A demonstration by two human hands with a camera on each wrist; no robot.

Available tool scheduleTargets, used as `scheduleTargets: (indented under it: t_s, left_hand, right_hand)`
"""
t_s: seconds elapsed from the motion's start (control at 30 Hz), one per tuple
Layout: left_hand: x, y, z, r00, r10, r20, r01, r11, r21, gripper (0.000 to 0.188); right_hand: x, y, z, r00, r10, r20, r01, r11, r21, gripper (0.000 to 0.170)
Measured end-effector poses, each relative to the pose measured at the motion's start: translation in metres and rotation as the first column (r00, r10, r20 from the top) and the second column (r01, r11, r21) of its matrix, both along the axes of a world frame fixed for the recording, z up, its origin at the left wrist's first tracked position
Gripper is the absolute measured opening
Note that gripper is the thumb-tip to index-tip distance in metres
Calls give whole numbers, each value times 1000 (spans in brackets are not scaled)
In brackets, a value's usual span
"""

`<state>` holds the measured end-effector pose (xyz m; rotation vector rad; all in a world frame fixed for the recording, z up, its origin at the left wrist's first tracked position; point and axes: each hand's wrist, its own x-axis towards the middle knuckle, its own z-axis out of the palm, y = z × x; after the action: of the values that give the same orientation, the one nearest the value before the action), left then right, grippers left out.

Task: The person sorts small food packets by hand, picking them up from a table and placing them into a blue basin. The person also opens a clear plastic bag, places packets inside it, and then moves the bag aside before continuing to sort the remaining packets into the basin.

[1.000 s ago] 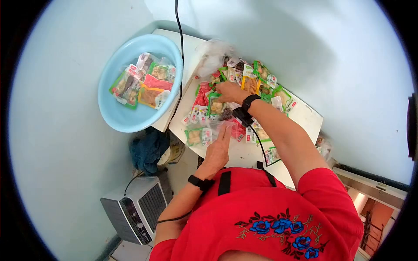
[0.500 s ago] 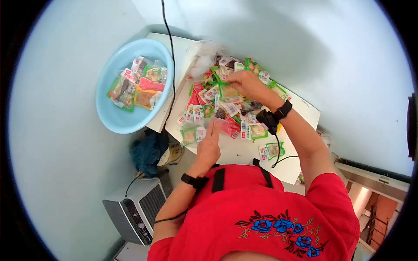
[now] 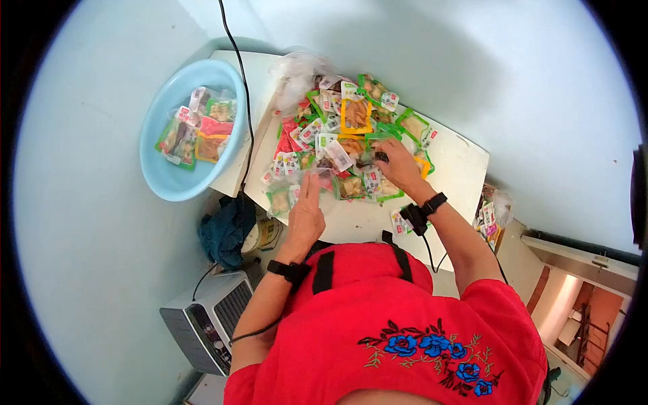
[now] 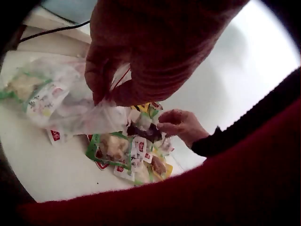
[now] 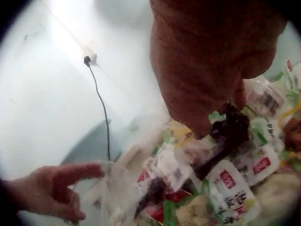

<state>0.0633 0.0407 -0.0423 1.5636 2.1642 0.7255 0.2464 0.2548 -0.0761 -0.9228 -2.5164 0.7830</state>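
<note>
My left hand [image 3: 305, 219] pinches the rim of a clear plastic bag [image 4: 80, 115] at the pile's near left edge. Inside the bag shows a green-edged food packet [image 4: 28, 87] with a white label. My right hand [image 3: 398, 164] is over the right side of a heap of sealed snack packets [image 3: 331, 128], its fingertips pinching a small packet with dark contents [image 5: 230, 132]. Close to the bag's mouth lies a green-edged packet with pale pieces [image 4: 113, 149]. A yellow-edged packet [image 3: 356, 116] tops the heap farther back.
A light blue basin [image 3: 152, 138] holding several packets stands on a white surface at the left, a black cable [image 3: 248, 101] hanging in front of it. Crumpled clear plastic [image 3: 297, 77] lies behind the heap. The white table [image 3: 459, 165] meets the wall at the back.
My right hand has moved from the heap's left side to its right, first lifting a green-edged packet and now holding the dark one. The left hand keeps hold of the bag.
</note>
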Motion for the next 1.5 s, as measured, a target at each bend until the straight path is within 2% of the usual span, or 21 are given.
scheduleTargets:
  t_s: [0.1,0.13,0.23,0.27,0.37,0.4,0.5,0.6,0.7,0.73,0.83,0.9,0.93,0.97,1.03,1.07,1.17,1.2,1.33,1.5]
  left_hand:
    - [0,0,-1,1000,-5,-7,5,1000,-7,75]
    - [1,1,0,1000,-5,-6,5,1000,-1,75]
    - [3,2,2,1000,-7,-1,7,1000,-14,75]
    - [2,3,2,1000,-6,-1,6,1000,-23,75]
    - [0,0,-4,999,-40,-29,42,997,69,75]
    - [1,-1,-1,999,-38,-23,39,998,48,75]
    - [3,-1,7,1000,-30,-6,30,1000,-5,75]
    - [4,-1,5,1000,-23,7,23,999,-26,76]
    - [4,-2,-1,1000,-26,0,26,1000,-3,76]
    - [4,-1,-3,1000,-23,-7,23,1000,1,75]
    - [3,1,-1,999,-10,35,12,999,-51,79]
    - [3,0,4,995,11,98,3,991,-132,81]
    - [4,1,7,991,23,135,2,983,-181,81]
    - [4,2,8,985,38,171,2,974,-228,80]
    - [6,0,8,994,1,111,21,981,-195,80]
    - [6,-1,8,997,-15,79,29,983,-179,80]
    - [7,-4,-4,1000,-15,27,17,998,-66,81]
    - [7,-3,-4,1000,-14,26,16,997,-79,82]
    - [10,-1,-3,1000,-20,20,22,994,-110,85]
    - [11,1,4,1000,-9,9,10,989,-146,87]
  right_hand:
    - [23,-18,-4,999,4,-49,3,990,142,38]
    - [26,-25,-6,1000,-4,-8,6,988,155,36]
    - [23,-48,-30,977,-176,121,168,983,70,38]
    - [23,-49,-37,970,-172,171,186,980,-66,41]
    - [14,-49,-42,958,-199,207,254,925,-284,43]
    - [11,-51,-35,953,-207,222,266,921,-284,41]
    - [11,-58,-43,964,-241,109,247,968,-40,37]
    - [13,-61,-38,950,-134,283,183,971,-156,39]
    - [12,-71,-1,762,97,640,66,972,-227,46]
    - [20,-76,-12,800,112,589,47,968,-248,49]
    - [28,-84,-39,795,80,601,92,964,-251,50]
    - [35,-81,-85,856,-3,517,171,946,-277,44]
    - [36,-80,-92,879,-48,474,209,933,-293,41]
    - [40,-81,-97,914,-95,395,280,853,-441,35]
    - [42,-83,-89,942,-216,257,336,622,-707,28]
    - [43,-83,-86,950,-234,205,302,535,-789,22]
    - [44,-77,-81,979,-199,46,159,604,-781,23]
    - [41,-74,-66,985,-168,48,142,613,-778,18]
    - [31,-63,-11,965,-193,-177,-54,514,-856,12]
    - [11,-62,44,944,-245,-219,-81,472,-878,12]
